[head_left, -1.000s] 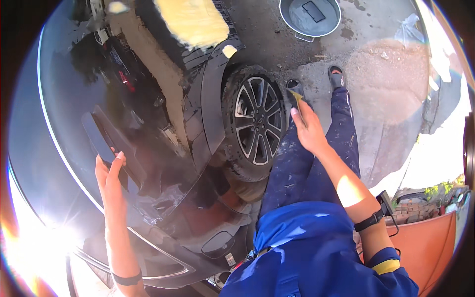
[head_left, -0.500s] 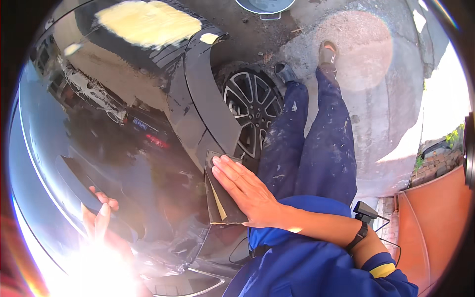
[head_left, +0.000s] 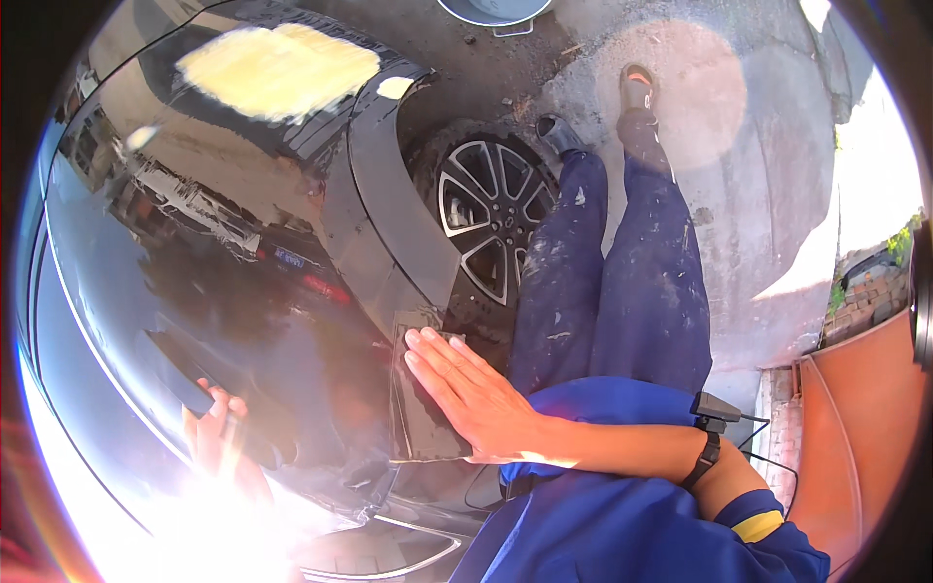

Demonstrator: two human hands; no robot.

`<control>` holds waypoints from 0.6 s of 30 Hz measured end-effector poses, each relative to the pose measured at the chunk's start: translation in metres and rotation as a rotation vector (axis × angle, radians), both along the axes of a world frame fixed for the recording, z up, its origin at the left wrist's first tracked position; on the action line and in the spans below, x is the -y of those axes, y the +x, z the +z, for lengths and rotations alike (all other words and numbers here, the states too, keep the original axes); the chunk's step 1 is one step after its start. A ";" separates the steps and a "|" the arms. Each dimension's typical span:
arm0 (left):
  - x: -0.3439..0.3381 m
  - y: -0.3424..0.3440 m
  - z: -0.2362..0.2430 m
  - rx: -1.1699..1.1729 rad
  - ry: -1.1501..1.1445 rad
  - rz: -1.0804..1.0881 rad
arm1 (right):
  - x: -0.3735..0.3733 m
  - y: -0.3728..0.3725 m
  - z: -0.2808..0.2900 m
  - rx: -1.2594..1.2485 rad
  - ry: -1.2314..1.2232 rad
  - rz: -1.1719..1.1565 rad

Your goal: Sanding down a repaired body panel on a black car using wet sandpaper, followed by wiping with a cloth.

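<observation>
My right hand [head_left: 471, 398] lies flat, fingers stretched together, pressing a dark sheet of sandpaper [head_left: 420, 442] against the dark car's panel [head_left: 330, 389], behind the front wheel arch. Its thumb is hidden. At the far left my left hand [head_left: 216, 423] pinches a dark, flat, long block [head_left: 178, 369] that lies over the glossy body panel. Strong glare washes out the wrist and forearm there, and the block's exact kind does not show. A pale yellow filler patch [head_left: 277, 70] covers part of the bodywork farther off, with a smaller one beside it.
The spoked wheel [head_left: 496, 219] stands beside my legs [head_left: 603, 291]. Beyond it, a round metal basin [head_left: 496, 12] sits on the ground. A headlight [head_left: 379, 554] is at the lower edge. An orange panel [head_left: 865, 418] stands at the right. The paint mirrors another vehicle.
My right hand and the sandpaper have slid a little nearer to me, and the sheet's tan underside no longer shows. My left hand and its block appear slightly farther right and nearer. The view has shifted somewhat.
</observation>
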State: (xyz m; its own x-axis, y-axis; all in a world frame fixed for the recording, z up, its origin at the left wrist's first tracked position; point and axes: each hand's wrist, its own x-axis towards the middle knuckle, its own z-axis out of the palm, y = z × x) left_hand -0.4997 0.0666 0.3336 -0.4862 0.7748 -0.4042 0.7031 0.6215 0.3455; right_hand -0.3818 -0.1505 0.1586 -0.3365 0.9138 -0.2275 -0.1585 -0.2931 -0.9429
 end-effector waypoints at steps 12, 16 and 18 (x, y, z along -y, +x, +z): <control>0.007 0.004 -0.004 0.004 0.071 -0.131 | -0.015 0.004 -0.042 -0.035 0.079 -0.013; -0.003 0.006 -0.007 0.033 0.022 -0.013 | 0.013 -0.005 -0.012 -0.094 0.046 0.000; 0.002 0.011 -0.006 -0.031 0.018 -0.093 | -0.004 0.007 -0.030 -0.065 0.063 0.010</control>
